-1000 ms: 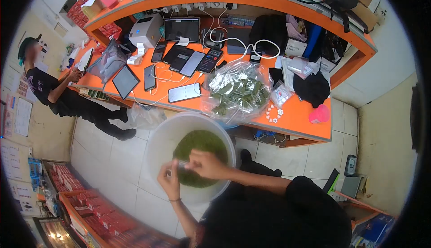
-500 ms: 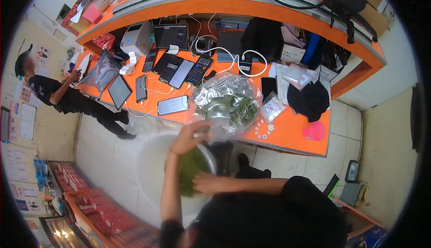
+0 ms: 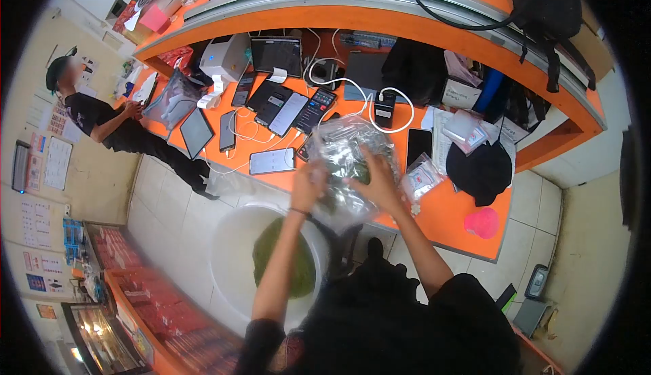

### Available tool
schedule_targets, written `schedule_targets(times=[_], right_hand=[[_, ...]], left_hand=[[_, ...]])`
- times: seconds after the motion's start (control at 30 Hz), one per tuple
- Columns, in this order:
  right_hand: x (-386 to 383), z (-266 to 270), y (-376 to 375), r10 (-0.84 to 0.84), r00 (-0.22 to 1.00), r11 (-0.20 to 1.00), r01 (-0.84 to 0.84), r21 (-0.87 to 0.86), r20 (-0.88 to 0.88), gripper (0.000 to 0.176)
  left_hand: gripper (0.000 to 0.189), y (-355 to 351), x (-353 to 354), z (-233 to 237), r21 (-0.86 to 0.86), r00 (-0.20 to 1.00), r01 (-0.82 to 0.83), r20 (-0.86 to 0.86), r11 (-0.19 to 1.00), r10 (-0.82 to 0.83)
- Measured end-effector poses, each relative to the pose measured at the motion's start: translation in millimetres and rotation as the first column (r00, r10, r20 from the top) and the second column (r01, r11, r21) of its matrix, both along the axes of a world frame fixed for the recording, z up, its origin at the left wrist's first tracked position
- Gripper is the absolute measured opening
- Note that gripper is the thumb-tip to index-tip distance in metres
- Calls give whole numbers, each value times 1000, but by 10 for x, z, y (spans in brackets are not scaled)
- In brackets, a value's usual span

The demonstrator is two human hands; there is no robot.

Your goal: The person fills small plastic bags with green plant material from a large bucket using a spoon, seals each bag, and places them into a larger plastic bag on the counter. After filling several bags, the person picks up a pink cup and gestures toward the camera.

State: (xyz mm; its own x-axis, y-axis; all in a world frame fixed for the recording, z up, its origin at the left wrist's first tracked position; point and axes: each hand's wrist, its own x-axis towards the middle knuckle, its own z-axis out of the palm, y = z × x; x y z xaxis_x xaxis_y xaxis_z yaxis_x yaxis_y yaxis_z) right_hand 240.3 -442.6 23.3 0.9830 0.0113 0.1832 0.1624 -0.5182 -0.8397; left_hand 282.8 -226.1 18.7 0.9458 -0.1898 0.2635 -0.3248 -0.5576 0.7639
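A clear plastic bag (image 3: pixel 342 143) with something green in it lies on the front part of the orange counter (image 3: pixel 447 229). My left hand (image 3: pixel 310 182) is closed on the near left edge of the bag. My right hand (image 3: pixel 377 184) rests on the right side of the bag with its thumb and fingers spread. Below the counter edge stands a white tub (image 3: pixel 227 256), and a mass of green material (image 3: pixel 277 256) lies inside it, partly behind my left forearm.
Several phones (image 3: pixel 272 161), a tablet (image 3: pixel 196 133) and white cables are on the counter, with a label printer (image 3: pixel 225 56) behind. A black cap (image 3: pixel 480 169) and a pink object (image 3: pixel 481 222) lie to the right. Another person (image 3: pixel 112 121) stands at the far left.
My right hand has left the green material in the tub and moved up onto the bag. My left hand has shifted to the bag's near left edge. The bag looks flatter.
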Motion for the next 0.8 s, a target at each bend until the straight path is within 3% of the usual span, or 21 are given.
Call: schedule_targets(times=[0.03, 0.07, 0.13, 0.2, 0.23, 0.27, 0.4, 0.47, 0.5, 0.53, 0.6, 0.67, 0.73, 0.8], right_hand=[[23, -274, 136, 33, 969, 956, 41, -290, 245, 72], [7, -400, 196, 40, 969, 958, 33, -285, 245, 72], [-2, -475, 220, 14, 967, 973, 45, -225, 255, 68], [-46, -463, 202, 22, 984, 985, 9, -170, 178, 64], [-80, -386, 242, -16, 977, 975, 63, -213, 214, 64], [-97, -308, 291, -52, 966, 961, 118, -251, 253, 65], [-13, -559, 410, -36, 946, 880, 183, -439, 322, 66], [10, -567, 424, -57, 942, 901, 191, -389, 332, 63], [17, -590, 410, -56, 936, 912, 189, -365, 347, 62], [11, -589, 392, -56, 932, 921, 187, -342, 358, 61], [12, -616, 336, -38, 947, 920, 158, -360, 318, 61], [24, -647, 290, 15, 938, 929, 115, -352, 346, 60], [27, -568, 160, 62, 951, 953, 33, -300, 302, 59], [-79, -385, 14, 110, 958, 970, -46, -237, 263, 57]], left_hand=[[30, -186, -127, 65, 55, 992, 99, -87, 994, -94], [34, -257, -185, -88, 103, 969, 148, -216, 984, -123], [39, -236, -219, -127, 126, 959, 161, -254, 979, -125], [42, -137, -222, -180, -402, 739, 63, -596, 913, -313], [47, -74, -197, -259, -662, 653, -39, -584, 748, -483], [47, 17, -176, -329, -663, 656, -45, -584, 748, -478], [53, 92, -200, -214, -482, 656, -125, -696, 867, -292], [74, -88, -316, -242, -104, 923, 171, -330, 980, -196], [100, -147, -386, -186, 52, 951, 286, -141, 957, -276], [100, -192, -450, -188, 38, 946, 289, -163, 957, -279], [110, -263, -550, -212, 337, 968, 249, -66, 908, -241], [109, -305, -545, -249, 293, 970, 242, -64, 925, -234], [101, -326, -511, -295, 411, 981, 168, 22, 896, -194], [92, -346, -501, -328, 400, 986, 139, 33, 906, -165]])
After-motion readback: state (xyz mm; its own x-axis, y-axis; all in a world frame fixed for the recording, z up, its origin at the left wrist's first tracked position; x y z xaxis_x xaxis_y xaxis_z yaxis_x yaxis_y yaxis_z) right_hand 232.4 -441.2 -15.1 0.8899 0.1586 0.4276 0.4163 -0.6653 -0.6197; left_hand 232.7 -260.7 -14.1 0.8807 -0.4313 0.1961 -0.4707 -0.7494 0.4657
